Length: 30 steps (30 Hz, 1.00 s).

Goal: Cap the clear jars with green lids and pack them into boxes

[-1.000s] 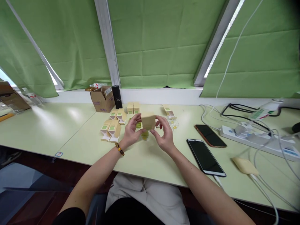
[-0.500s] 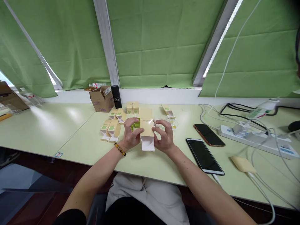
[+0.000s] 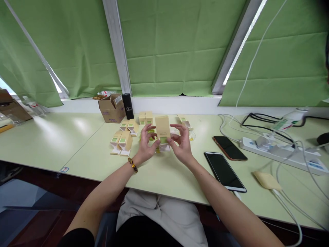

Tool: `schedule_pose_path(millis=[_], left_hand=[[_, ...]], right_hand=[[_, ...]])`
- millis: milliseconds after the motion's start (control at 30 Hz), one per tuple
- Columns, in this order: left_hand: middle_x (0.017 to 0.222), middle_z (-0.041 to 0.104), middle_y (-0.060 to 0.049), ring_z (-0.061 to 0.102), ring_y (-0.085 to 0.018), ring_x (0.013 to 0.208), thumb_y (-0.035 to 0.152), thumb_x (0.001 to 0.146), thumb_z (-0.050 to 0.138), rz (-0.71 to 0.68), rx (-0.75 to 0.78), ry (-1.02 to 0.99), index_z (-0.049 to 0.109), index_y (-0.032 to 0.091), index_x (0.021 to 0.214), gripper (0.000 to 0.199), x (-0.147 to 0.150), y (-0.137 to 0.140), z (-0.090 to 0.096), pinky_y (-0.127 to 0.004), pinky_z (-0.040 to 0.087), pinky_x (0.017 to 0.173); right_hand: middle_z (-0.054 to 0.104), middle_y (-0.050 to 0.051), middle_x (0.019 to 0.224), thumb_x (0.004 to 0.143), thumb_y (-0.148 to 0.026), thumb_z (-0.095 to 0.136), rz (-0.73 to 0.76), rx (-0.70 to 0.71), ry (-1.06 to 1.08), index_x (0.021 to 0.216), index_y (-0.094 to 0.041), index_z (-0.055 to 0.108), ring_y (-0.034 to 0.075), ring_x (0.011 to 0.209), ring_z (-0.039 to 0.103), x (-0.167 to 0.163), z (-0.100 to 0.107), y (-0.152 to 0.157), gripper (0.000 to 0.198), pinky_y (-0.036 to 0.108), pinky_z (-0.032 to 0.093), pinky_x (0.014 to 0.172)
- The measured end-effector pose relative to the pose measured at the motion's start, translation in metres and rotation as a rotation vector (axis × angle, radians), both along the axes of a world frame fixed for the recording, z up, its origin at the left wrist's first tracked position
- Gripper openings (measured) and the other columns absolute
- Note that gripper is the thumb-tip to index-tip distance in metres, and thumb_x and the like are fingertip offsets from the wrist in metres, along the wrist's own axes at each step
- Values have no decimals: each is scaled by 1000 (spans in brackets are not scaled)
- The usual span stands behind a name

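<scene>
Between my two hands is a small cream carton (image 3: 162,126), held up off the table with its green window patch at the lower end. My left hand (image 3: 146,146) grips its left side, thumb at the lower corner. On the opposite side, my right hand (image 3: 182,146) has its thumb at the lower right corner. Below the carton, a pale, partly see-through shape is too blurred to make out. Some green items (image 3: 151,131) show behind my left fingers. Clear plastic pieces (image 3: 192,135) lie beyond my right hand.
Several open cream cartons (image 3: 125,141) stand to the left, with a pair of cartons (image 3: 145,117) behind. Another carton (image 3: 183,120) lies back right. A cardboard box (image 3: 112,111) and black cylinder (image 3: 128,106) stand by the wall. Phones (image 3: 225,171), cables and a power strip (image 3: 280,155) occupy the right.
The carton has turned: its open white flap faced me before, and now its green window end does. Both hands have shifted their grip along its sides.
</scene>
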State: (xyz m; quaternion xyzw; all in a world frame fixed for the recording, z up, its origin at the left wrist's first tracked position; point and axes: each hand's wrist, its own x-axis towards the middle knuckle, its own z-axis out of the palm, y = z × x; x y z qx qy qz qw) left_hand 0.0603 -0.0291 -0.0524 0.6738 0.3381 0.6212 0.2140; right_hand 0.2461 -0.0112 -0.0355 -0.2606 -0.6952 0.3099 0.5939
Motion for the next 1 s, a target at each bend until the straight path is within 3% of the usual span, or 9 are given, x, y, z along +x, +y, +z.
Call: schedule_pose_path(millis=[100,233,433,533,667,900,1000], left_hand=[[152,48,-15,67,-14,94,51,98,69,41,-36,14,36,31,148,63,1,-1,1,-33,54,86],[147,51,-13,64,-13,87,54,103,61,110,-35,42,41,28,140,50,0,-1,3,-31,53,80],[134,54,-12,62,-19,104,54,108,47,193,63,87,57,24,124,35,0,2,6,-34,56,86],[133,54,-13,63,-20,106,53,108,50,177,58,82,62,23,120,34,0,2,6,-34,57,84],[137,53,-15,63,-23,115,54,107,50,155,43,72,65,23,124,38,-4,1,7,-35,58,87],[159,44,-16,55,-32,138,54,100,63,25,40,180,56,29,151,58,-13,-3,8,-42,57,100],[159,43,-16,61,-28,125,49,97,70,40,42,181,57,30,151,59,-13,-1,6,-40,58,97]], right_hand=[[40,16,159,101,-57,61,8,-17,-29,140,-35,34,16,82,71,-2,-11,0,52,40,66,77],[35,16,161,107,-57,49,18,-4,-129,136,-32,43,14,80,67,-3,-15,-2,39,39,66,77],[51,15,142,108,-54,48,-16,22,-198,125,-31,63,26,110,67,-3,-11,-2,32,41,66,78],[49,15,146,106,-54,52,1,-14,-171,125,-31,64,25,105,69,-1,-12,-1,32,44,67,81],[37,13,158,101,-55,62,123,-63,-102,129,-32,60,18,91,71,1,-13,-1,36,45,66,86],[41,16,158,96,-60,67,195,-86,-16,132,-30,59,20,88,68,7,-10,4,48,48,64,87],[41,16,158,92,-58,73,222,-120,25,131,-30,61,18,83,67,8,-8,6,50,46,64,82]])
